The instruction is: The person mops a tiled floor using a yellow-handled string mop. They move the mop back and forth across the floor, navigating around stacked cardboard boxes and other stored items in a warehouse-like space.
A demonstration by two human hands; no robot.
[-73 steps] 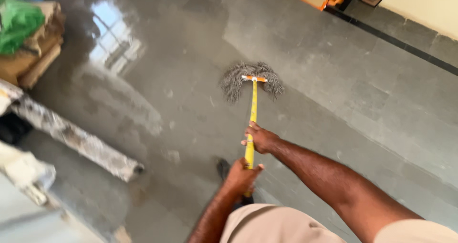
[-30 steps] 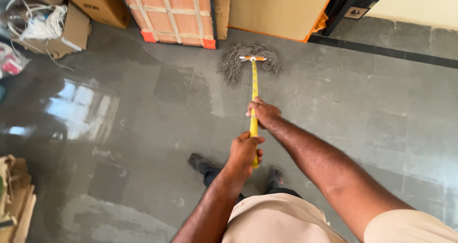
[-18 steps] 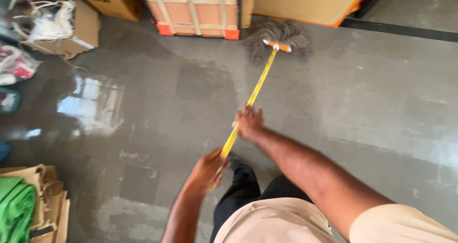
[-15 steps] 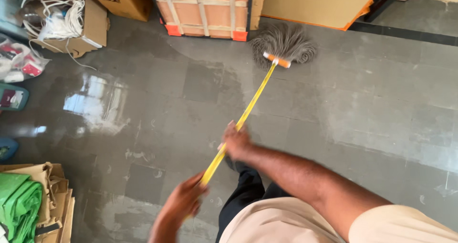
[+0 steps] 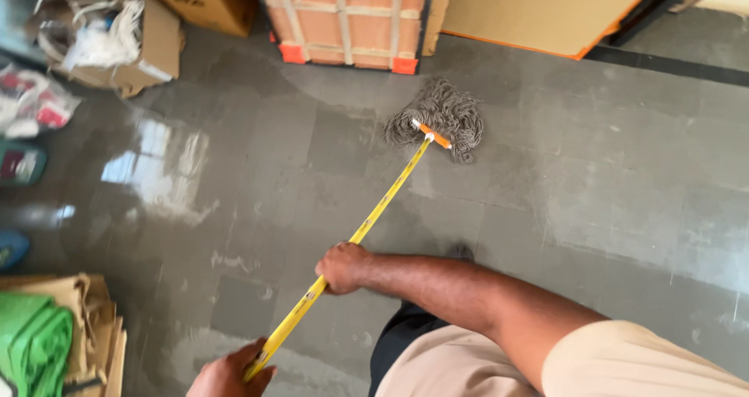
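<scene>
Mop head [image 5: 441,118]: since half a second ago, drawn a little back from the strapped orange crate [image 5: 349,16] and now lying on the wet grey floor [image 5: 608,171], just in front of the crate's corner. Mop handle [image 5: 374,214], yellow: slants from the head down to the lower left; right hand [image 5: 341,267] closed around its middle, left hand [image 5: 230,375] wrapped around its lower end at the picture's bottom edge. Surroundings: cardboard box [image 5: 144,50] holding white bags at upper left, green cloth [image 5: 31,342] on flattened cardboard at lower left.
</scene>
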